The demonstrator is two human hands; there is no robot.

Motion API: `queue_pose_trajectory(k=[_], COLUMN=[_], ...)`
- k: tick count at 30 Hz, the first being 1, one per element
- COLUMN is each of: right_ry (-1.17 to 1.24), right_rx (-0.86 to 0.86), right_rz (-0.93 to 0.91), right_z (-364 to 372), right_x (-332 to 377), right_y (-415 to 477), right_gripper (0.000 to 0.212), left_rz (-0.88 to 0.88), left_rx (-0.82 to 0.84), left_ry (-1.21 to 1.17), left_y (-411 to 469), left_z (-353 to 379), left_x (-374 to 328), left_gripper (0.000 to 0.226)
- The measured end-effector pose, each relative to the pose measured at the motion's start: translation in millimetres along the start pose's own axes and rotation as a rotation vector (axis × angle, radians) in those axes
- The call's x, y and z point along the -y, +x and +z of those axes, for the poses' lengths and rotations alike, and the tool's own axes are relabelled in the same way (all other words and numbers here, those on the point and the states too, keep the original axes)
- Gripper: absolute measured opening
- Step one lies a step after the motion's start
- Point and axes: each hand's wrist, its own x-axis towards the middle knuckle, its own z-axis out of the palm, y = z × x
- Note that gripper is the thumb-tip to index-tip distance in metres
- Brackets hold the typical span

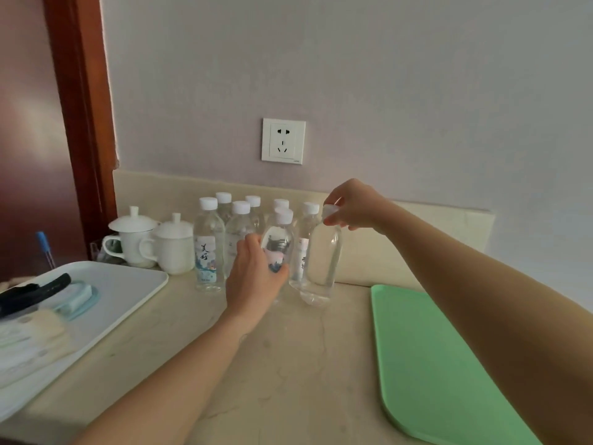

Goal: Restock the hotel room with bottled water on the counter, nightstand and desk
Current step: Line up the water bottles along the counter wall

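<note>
Pale marble-look table (288, 348) against a grey wall, seen from head height. A cluster of clear water bottles (240, 229) with white caps stands at the back, beside two lidded white cups (133, 236). The left hand (253, 277) has its grip wrapped round the body of a front bottle (278, 242), which leans slightly. The right hand (353, 205) pinches the cap of a plain bottle (322, 261) just beside it; whether its base touches the table is unclear.

This looks like the counter step, with bottles being set into or taken from the group. The next move calls for keeping both upright and clear of their neighbours.

The leftmost bottle (209, 248) has a label reading 美好 in vertical brush script; other labels are too blurred to read. A green tray (433, 364) lies to the right, a white tray (128, 284) to the left, and a wall socket (283, 141) above.
</note>
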Motion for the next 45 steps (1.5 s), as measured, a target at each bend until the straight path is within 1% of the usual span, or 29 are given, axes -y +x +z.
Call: queue_pose_trajectory(k=[3, 8, 13, 17, 20, 25, 31, 34, 36, 38, 39, 40, 42, 43, 44, 45], right_ry=[-0.075, -0.135, -0.218, -0.192, -0.141, -0.061, 0.030, 0.050, 0.053, 0.050, 0.049, 0.050, 0.058, 0.064, 0.071, 0.077], right_rx=[0.002, -0.043, -0.101, -0.021, 0.045, 0.127, 0.146, 0.157, 0.154, 0.153, 0.154, 0.154, 0.141, 0.132, 0.123, 0.115], right_rz=[-0.003, -0.016, -0.037, -0.036, -0.073, -0.087, -0.089, -0.077, -0.076, -0.074, -0.075, -0.075, -0.073, -0.070, -0.067, -0.065], right_z=[14.4, 31.5, 40.3, 34.6, 32.0, 29.8, 25.6, 25.2, 25.6, 26.3, 26.5, 26.6, 26.8, 27.7, 28.5, 29.1], right_x=[7.1, 17.8, 19.3, 17.0, 16.7, 14.5, 8.6, 8.3, 9.7, 10.7, 10.7, 10.3, 9.5, 9.5, 9.6, 9.9], right_y=[7.9, 18.5, 24.4, 28.7, 31.2, 33.5, 31.3, 31.3, 31.1, 30.5, 30.4, 30.0, 28.7, 28.4, 27.9, 27.5], right_gripper=[0.041, 0.043, 0.046, 0.040, 0.038, 0.035, 0.037, 0.041, 0.042, 0.043, 0.043, 0.042, 0.041, 0.040, 0.039, 0.039], left_rz=[0.054, 0.128, 0.230, 0.294, 0.287, 0.292, 0.282, 0.291, 0.291, 0.249, 0.223, 0.208, 0.233, 0.233, 0.200, 0.143], left_rx=[-0.009, -0.019, -0.012, 0.019, 0.049, 0.119, 0.142, 0.116, 0.134, 0.142, 0.094, 0.003, -0.235, -0.327, -0.361, -0.336], left_ry=[0.058, 0.093, 0.282, 0.423, 0.459, 0.516, 0.436, 0.374, 0.303, 0.174, 0.116, 0.058, -0.049, -0.086, -0.121, -0.157], left_y=[3.1, 6.3, 0.2, 0.0, 0.6, -1.4, 4.0, 3.5, 3.4, 3.5, 5.2, 7.4, 14.9, 18.5, 21.4, 22.9], left_z=[4.7, 9.2, 8.8, 8.2, 3.8, 4.2, 16.0, 20.8, 18.9, 12.0, 5.0, -2.9, -17.7, -23.6, -27.9, -30.1], left_x=[7.6, 13.9, 21.7, 27.6, 29.3, 33.3, 36.6, 39.9, 41.1, 41.3, 41.8, 43.9, 53.1, 59.6, 66.2, 72.4], left_gripper=[0.057, 0.081, 0.086, 0.098, 0.103, 0.103, 0.110, 0.112, 0.111, 0.104, 0.097, 0.091, 0.087, 0.091, 0.098, 0.107])
